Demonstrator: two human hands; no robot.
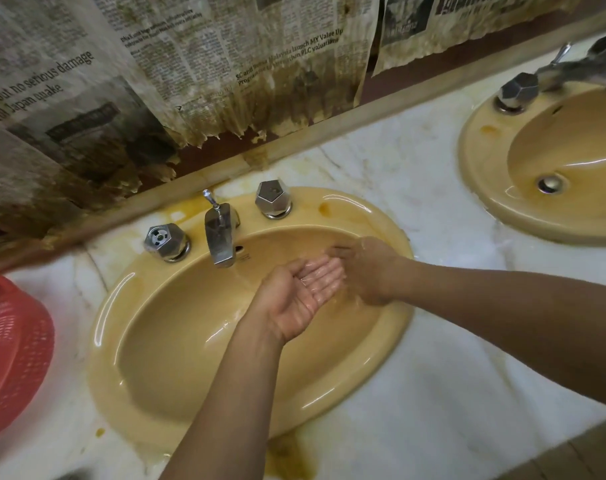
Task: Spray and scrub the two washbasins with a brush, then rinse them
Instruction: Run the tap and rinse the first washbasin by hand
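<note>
Now, in the head view, the left hand [301, 289] lies palm up, fingers straight, at the thin stream from the faucet [220, 237] of the near washbasin [100, 341]. The right hand [367, 268], blurred, fingers stretched, holds nothing just beside it. For good rinsing, I think cupped water should reach its edges too. The 2nd washbasin [481, 174] sits at right; no brush shows. The newspaper [86, 81] reads "no serious damage", "Japan quake", "MY Value Up".

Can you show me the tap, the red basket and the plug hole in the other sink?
tap [219, 239]: head view, on its metal spout.
red basket [10, 341]: head view, on its mesh side.
plug hole [550, 183]: head view, on its metal stopper.
</note>
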